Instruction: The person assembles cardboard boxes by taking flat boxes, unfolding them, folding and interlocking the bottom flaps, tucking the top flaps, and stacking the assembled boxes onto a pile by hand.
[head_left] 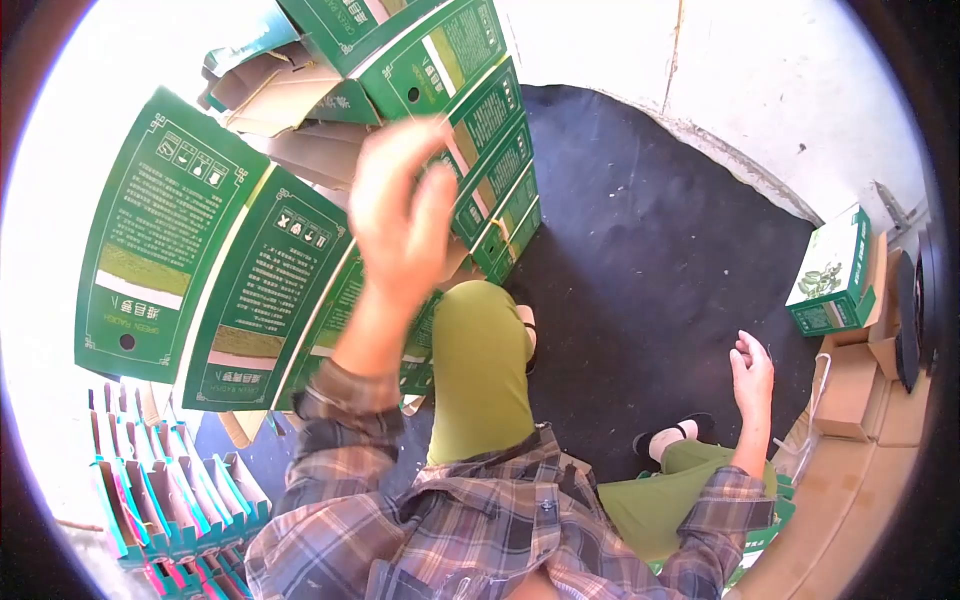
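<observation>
both hands (400,215) empty; two flat green cartons (165,235) nearby

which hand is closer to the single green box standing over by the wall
Right. The right hand hangs below and left of the green box, apart from it; the left hand is raised far across.

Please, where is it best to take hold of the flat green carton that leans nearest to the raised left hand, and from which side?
Probably by its upper edge, from above. The flat green carton stands tilted among other flattened cartons, so only its top edge is free; its lower end sits behind the sleeve. The left hand is raised just beside that edge, empty. The right hand hangs far off.
</observation>
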